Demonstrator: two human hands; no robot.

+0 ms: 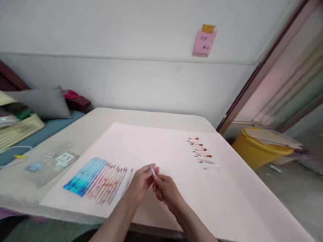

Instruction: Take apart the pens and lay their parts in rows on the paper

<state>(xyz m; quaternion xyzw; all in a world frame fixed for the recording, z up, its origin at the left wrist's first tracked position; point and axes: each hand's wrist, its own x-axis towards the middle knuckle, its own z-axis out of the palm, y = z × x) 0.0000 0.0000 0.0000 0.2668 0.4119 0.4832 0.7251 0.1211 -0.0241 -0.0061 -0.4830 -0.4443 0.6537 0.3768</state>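
Centrally, rod (152, 171) held above pinkish sheet (156, 144) on table (121, 116); white wall (126, 84) behind.

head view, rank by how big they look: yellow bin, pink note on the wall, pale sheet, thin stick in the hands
1. pale sheet
2. yellow bin
3. pink note
4. thin stick, partly hidden

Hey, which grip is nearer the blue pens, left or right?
Left. The left grip is to the right of the blue pens, with other pens lying between; the right grip is farther right, beyond the left one.
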